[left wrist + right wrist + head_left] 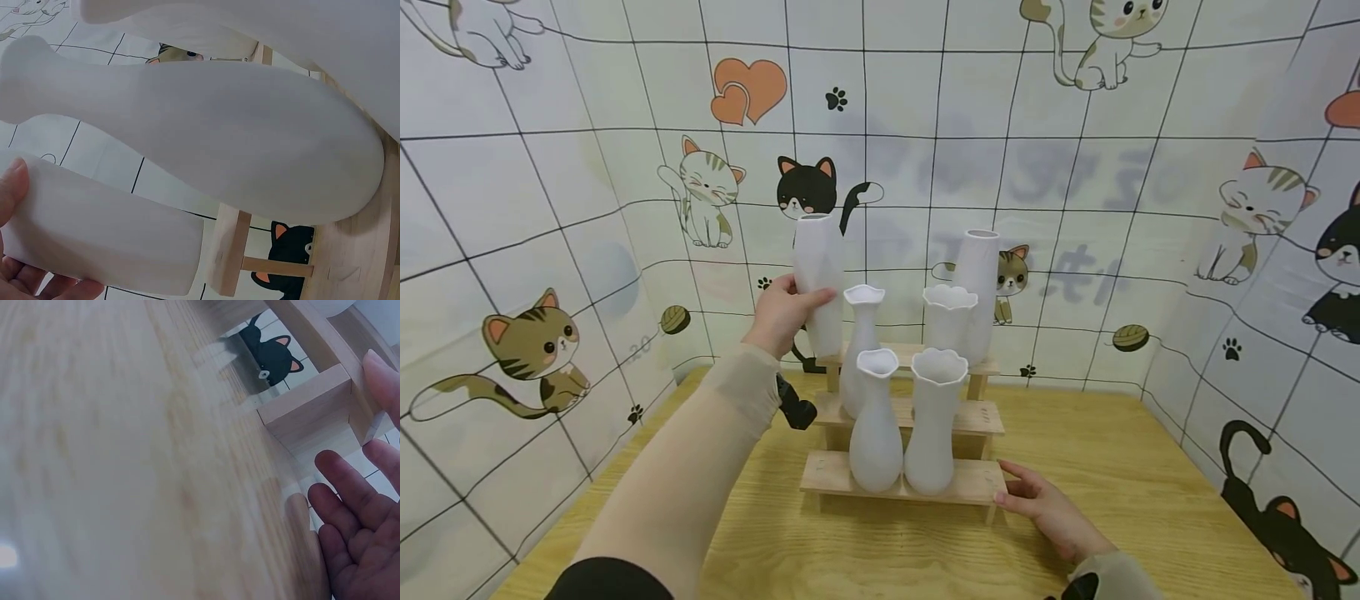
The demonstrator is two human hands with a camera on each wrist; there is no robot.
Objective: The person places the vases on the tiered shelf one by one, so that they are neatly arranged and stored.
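My left hand [784,315] grips a tall, smooth white vase [820,254], thumb across its front. The vase's base is by the left end of the top shelf [228,250] of a three-tier wooden stand [977,479]; a narrow gap shows between them in the left wrist view. My right hand [1051,512] pinches the right end of the bottom shelf between thumb and forefinger, other fingers loosely extended. Two wavy-rimmed vases, one narrow-necked [876,433] and one wider [931,433], stand on the bottom shelf. Another narrow-necked vase [237,137] stands on the middle shelf.
A wavy-rimmed white vase [950,321] and a tall plain vase [981,292] stand higher on the stand's right side. The stand rests on a wood-grain table [1075,433]. White gridded walls [1075,167] with cartoon cats surround the table on three sides.
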